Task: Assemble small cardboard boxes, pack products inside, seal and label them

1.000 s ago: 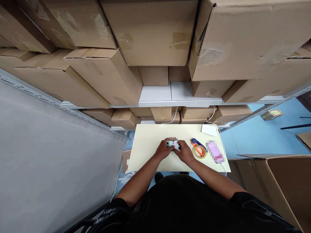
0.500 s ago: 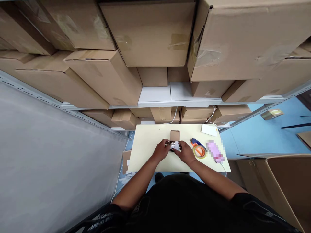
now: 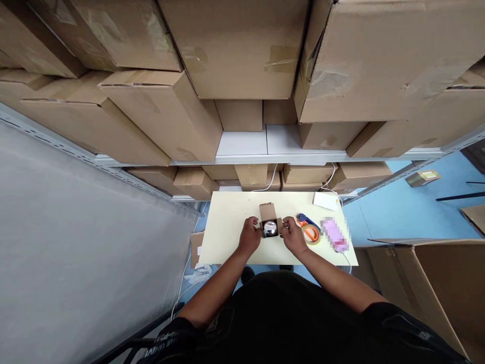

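A small brown cardboard box (image 3: 267,212) stands open on the pale yellow table (image 3: 231,217), its top flap raised toward the back. Inside it shows a shiny silver round object (image 3: 270,228). My left hand (image 3: 250,235) grips the box's left side. On the right side, my right hand (image 3: 294,235) holds a side flap pulled outward. Both forearms reach in from the bottom of the view.
Right of the box lie a roll of tape with an orange and blue dispenser (image 3: 310,233), a pink blurred item (image 3: 335,235) and a white flat box (image 3: 326,201). Shelves stacked with cardboard cartons (image 3: 242,50) rise behind. A large open carton (image 3: 432,288) stands at right.
The box was closed between my hands a second ago. Its top flap has since been lifted and the side flaps spread, exposing the silver object inside. My hands moved apart.
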Available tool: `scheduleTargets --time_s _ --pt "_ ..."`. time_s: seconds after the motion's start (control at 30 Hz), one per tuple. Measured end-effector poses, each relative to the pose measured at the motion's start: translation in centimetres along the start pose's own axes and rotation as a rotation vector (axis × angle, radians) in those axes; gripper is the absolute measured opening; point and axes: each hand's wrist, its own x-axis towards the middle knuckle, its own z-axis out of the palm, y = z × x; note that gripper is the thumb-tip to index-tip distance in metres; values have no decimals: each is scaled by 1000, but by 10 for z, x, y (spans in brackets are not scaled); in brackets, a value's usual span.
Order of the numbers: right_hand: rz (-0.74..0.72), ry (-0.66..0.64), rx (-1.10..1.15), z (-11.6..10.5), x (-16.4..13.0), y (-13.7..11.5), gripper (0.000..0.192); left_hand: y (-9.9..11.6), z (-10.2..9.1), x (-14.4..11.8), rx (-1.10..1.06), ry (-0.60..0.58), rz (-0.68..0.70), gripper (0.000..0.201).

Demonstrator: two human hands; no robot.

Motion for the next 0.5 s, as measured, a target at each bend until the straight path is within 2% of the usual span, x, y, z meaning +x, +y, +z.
scheduleTargets --time_s 0.07,0.2,0.33,0.4,0.5 --pt "34 25 55 1 -1 9 25 4 -1 -2 45 8 35 29" --pt "81 43 117 2 0 21 28 11 0 -6 74 -67 62 23" --pt "63 19 14 -1 0 24 17 14 2 -13 48 -114 39 25" --pt "24 51 -44 -4 -1 23 16 15 0 -16 68 -89 62 26" --pt "-75 91 -82 -9 -4 19 20 22 -6 -17 179 10 166 26"
